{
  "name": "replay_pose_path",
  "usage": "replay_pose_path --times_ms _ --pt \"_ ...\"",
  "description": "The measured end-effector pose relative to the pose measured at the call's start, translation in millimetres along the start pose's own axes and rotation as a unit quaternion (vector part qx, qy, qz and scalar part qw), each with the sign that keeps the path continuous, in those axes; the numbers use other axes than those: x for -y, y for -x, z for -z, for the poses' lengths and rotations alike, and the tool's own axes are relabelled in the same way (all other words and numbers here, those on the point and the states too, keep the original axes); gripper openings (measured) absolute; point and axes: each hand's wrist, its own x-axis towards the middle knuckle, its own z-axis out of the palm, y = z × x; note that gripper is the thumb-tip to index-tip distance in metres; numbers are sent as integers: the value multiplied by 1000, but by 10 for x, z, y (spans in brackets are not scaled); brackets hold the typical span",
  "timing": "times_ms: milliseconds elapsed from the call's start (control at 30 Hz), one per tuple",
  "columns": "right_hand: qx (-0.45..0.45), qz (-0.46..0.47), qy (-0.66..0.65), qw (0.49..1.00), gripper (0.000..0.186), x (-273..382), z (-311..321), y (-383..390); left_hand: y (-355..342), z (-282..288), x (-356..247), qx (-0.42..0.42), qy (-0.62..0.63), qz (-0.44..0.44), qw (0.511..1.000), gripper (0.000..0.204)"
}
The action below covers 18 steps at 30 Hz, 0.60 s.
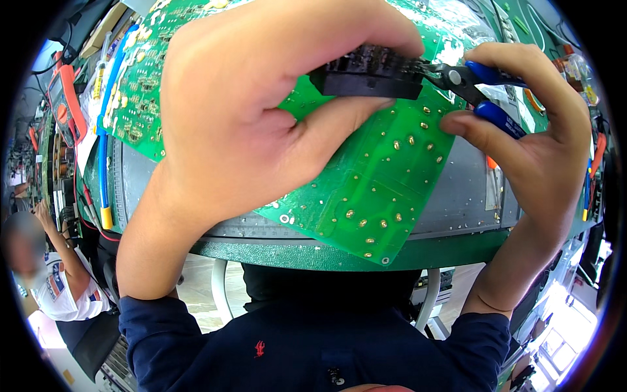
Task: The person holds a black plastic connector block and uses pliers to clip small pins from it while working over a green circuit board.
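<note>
My left hand (241,124) pinches a black rectangular component (366,81) between thumb and fingers, above a large green circuit board (366,189) with gold solder points. My right hand (535,144) is closed on small blue-handled cutters (486,104). Their metal jaws touch or nearly touch the component's right end; the exact contact is too small to make out. The board lies on a grey mat (450,196), and part of it is hidden under my left hand.
A red-and-grey meter (72,111), a blue cable-like tool (102,170) and leads lie at the left; an orange-handled screwdriver (491,163) lies right. Clear plastic bags (477,23) sit at the back. A co-worker (62,281) sits at far left. The green table edge (307,258) runs before me.
</note>
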Motion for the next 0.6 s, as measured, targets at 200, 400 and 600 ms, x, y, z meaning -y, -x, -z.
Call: replay_pose_path --times_ms 200,400,600 --pt "-8 15 26 1000 43 -22 13 15 -10 2 -44 3 8 35 999 32" --pt "-1 5 15 1000 42 -7 24 4 -16 14 -73 9 11 53 998 32" --pt "10 6 13 1000 41 2 5 -16 -5 16 -79 19 3 66 998 33"
